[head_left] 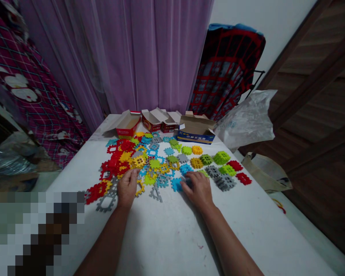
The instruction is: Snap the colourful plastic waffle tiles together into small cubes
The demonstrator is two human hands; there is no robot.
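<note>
My left hand (127, 188) is at the near edge of a pile of flat plastic interlocking pieces, its fingers closed with the thumb on top. What it holds, if anything, is hidden. Just beyond it lies a yellow window-shaped piece (139, 161). My right hand (200, 189) rests low over the table, thumb and fingers curled about the right edge of a blue interlocking piece (176, 184). Another blue piece (185, 168) lies just past those fingers. A grey triangular frame piece (156, 194) sits between both hands.
Red pieces (95, 193) spread at left. Grey stacks (225, 182), green stacks (221, 157) and red pieces (244, 178) stand at right. Open cartons, among them a blue box (195, 137) and a red box (128, 130), line the back. A clear plastic bag (247, 119) hangs at the right edge.
</note>
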